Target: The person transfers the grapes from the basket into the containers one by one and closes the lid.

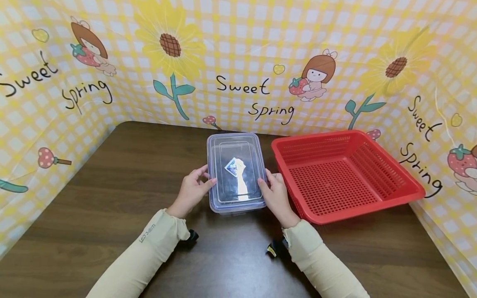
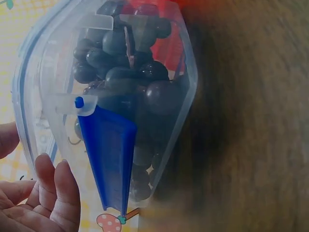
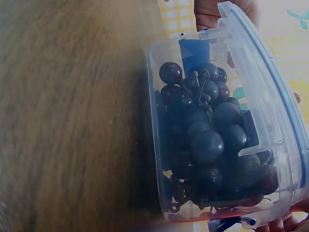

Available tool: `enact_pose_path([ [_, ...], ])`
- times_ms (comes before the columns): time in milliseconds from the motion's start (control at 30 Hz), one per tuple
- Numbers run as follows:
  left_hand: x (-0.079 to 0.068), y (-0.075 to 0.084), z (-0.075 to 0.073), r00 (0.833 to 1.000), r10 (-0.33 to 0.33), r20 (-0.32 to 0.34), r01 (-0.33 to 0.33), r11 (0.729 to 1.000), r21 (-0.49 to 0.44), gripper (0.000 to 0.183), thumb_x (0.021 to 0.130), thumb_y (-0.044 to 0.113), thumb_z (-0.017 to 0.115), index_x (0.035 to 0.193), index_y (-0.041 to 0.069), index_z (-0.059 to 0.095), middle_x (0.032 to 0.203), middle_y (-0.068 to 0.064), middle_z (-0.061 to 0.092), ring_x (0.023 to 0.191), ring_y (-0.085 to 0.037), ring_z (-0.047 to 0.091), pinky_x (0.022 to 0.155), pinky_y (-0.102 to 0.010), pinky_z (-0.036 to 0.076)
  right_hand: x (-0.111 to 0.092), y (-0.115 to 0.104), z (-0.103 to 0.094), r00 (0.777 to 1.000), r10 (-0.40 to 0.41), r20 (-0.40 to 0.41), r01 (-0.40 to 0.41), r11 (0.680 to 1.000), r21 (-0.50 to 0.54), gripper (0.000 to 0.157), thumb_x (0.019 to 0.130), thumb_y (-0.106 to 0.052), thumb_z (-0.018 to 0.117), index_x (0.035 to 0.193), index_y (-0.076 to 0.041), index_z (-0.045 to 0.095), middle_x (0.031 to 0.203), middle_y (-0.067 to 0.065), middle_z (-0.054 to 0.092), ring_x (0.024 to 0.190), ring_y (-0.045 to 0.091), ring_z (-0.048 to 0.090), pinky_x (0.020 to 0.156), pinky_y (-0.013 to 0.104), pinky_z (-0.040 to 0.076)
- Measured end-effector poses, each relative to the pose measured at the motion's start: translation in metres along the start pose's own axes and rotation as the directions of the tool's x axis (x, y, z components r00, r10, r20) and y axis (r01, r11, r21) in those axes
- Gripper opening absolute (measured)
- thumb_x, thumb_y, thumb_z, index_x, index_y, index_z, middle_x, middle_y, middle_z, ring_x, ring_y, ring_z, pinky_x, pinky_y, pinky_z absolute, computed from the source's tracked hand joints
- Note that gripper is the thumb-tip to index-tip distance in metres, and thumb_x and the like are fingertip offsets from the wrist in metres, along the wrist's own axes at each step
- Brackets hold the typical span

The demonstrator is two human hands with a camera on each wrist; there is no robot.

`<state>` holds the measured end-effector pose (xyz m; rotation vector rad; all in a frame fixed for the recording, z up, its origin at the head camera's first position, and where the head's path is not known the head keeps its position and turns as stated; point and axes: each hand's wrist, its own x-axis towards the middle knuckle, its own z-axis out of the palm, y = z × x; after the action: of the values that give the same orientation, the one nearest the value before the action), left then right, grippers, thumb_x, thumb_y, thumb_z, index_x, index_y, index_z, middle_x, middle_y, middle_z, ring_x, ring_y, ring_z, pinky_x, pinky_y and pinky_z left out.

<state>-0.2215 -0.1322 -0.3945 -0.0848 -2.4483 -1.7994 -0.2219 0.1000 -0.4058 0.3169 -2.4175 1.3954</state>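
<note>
A clear rectangular food container (image 2: 166, 113) stands upright on the table, with its clear lid (image 1: 223, 192) lying over the top. Dark grapes (image 3: 207, 145) with stems fill much of it, seen through its walls in both wrist views. A blue side latch (image 2: 110, 159) hangs down, unfastened, on the near wall in the left wrist view. My left hand (image 1: 191, 188) grips the container's left rim, thumb on top and fingers at the side. Opposite, my right hand (image 1: 275, 192) holds the right rim the same way, its lower fingers partly hidden.
Close to the right of the container sits a red perforated plastic basket (image 1: 320, 217). Both stand on a dark wooden table (image 1: 149, 153). A yellow checked cloth (image 1: 238, 54) with printed flowers and figures rises behind and along both sides.
</note>
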Motion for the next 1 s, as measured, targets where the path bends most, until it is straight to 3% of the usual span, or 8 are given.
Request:
enact_pose_path([
  [267,0.007,-0.002,0.003,0.999,0.031,-0.024,-0.029,0.995,0.093,0.05,0.087,0.003,0.069,0.131,-0.012,0.05,0.093,-0.018,0.056,0.062,-0.012,0.043,0.053,-0.018,0.038,0.004,0.002,0.002,1.0,0.013,-0.023,-0.014,1.0,-0.012,0.042,0.091,-0.002,0.059,0.125,0.02,0.05,0.094,0.024,0.05,0.09,0.036,0.048,0.081,0.046,0.044],
  [567,0.011,-0.003,0.007,0.999,0.02,-0.038,-0.014,0.989,0.149,0.049,0.086,0.007,0.071,0.128,-0.012,0.053,0.094,-0.021,0.06,0.069,-0.02,0.048,0.057,-0.02,0.039,0.007,0.007,0.003,1.0,0.007,-0.028,-0.007,1.0,-0.012,0.04,0.091,0.0,0.058,0.124,0.02,0.05,0.092,0.025,0.05,0.088,0.036,0.049,0.08,0.047,0.044],
  [800,0.009,0.002,0.008,0.998,0.062,-0.032,-0.051,0.965,0.258,0.047,0.087,0.011,0.07,0.126,-0.011,0.056,0.094,-0.021,0.063,0.07,-0.024,0.052,0.061,-0.026,0.042,0.008,0.008,0.003,0.998,0.058,-0.021,-0.058,0.998,-0.012,0.04,0.092,-0.002,0.058,0.126,0.019,0.05,0.094,0.024,0.05,0.09,0.036,0.049,0.082,0.048,0.045],
  [1000,0.006,0.003,0.007,0.999,0.015,-0.038,-0.004,0.957,0.29,0.047,0.088,0.013,0.069,0.126,-0.01,0.057,0.097,-0.022,0.063,0.077,-0.027,0.055,0.064,-0.029,0.044,0.009,0.007,0.005,0.998,0.069,-0.01,-0.069,0.997,-0.024,0.04,0.092,-0.002,0.057,0.126,0.018,0.051,0.093,0.024,0.05,0.088,0.035,0.049,0.081,0.047,0.044],
])
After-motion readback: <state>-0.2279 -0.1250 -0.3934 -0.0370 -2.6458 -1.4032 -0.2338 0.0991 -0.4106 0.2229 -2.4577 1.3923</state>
